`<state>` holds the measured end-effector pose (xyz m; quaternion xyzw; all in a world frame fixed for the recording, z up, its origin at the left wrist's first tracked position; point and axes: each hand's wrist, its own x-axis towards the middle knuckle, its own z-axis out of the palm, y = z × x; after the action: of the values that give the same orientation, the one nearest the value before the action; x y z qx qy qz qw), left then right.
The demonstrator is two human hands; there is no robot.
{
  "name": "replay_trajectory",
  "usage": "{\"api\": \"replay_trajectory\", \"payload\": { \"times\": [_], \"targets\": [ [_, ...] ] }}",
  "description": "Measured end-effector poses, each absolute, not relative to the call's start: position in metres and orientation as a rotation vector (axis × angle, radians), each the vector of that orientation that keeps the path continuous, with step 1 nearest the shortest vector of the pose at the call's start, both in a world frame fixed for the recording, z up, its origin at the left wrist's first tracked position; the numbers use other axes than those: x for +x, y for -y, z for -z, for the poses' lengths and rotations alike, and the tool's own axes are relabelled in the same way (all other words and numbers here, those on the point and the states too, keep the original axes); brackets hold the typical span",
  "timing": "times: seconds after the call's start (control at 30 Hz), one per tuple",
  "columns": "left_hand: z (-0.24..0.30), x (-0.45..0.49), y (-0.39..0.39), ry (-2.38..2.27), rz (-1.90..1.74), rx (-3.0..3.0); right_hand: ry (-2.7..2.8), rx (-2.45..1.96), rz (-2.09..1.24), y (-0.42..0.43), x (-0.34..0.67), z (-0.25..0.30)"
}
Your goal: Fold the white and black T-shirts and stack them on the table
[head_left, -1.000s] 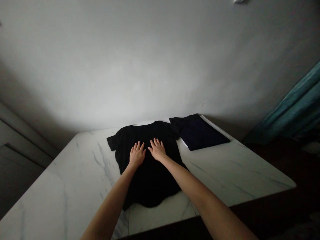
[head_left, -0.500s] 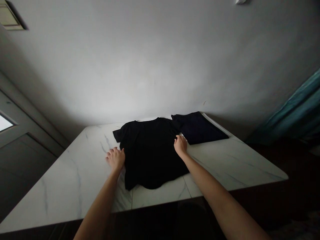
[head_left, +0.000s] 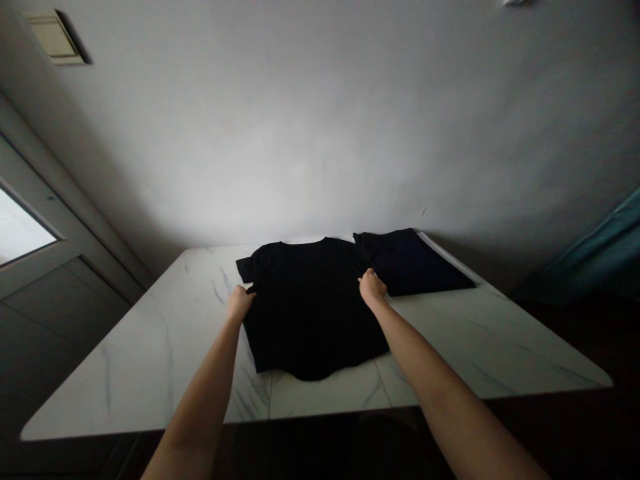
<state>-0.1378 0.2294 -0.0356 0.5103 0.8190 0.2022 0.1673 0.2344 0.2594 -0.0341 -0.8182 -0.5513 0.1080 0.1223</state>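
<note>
A black T-shirt lies spread on the marble-patterned table, its neck toward the wall and its hem toward me. My left hand is closed on the shirt's left side, just below the sleeve. On the opposite side, my right hand grips the shirt's edge below the right sleeve. Dark folded cloth, navy to black, rests at the right by the wall. The T-shirt's right sleeve meets or overlaps its left end; in the dark I cannot tell which.
The white table with grey veins stands against a pale wall. Its front edge runs below my forearms. A panelled door is at the left, a switch plate above it. Teal fabric hangs at the far right.
My left hand, with fingers spread before, has closed on the shirt's side a little farther up. My right hand still grips the other side. The view has shifted slightly.
</note>
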Motion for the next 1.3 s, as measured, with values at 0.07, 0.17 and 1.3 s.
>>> {"api": "replay_trajectory", "payload": {
  "times": [0.07,0.17,1.3],
  "targets": [
    [0.033,-0.142,-0.223,-2.372,-0.487,1.458,1.599,-2.407,-0.272,-0.255,0.237,0.037],
    [0.026,-0.141,-0.212,-2.446,-0.371,1.494,1.607,-2.422,-0.188,-0.248,0.237,0.037],
    [0.023,-0.127,-0.078,-1.552,-0.895,1.230,1.709,-1.558,-1.037,-0.105,0.298,0.057]
  ]
}}
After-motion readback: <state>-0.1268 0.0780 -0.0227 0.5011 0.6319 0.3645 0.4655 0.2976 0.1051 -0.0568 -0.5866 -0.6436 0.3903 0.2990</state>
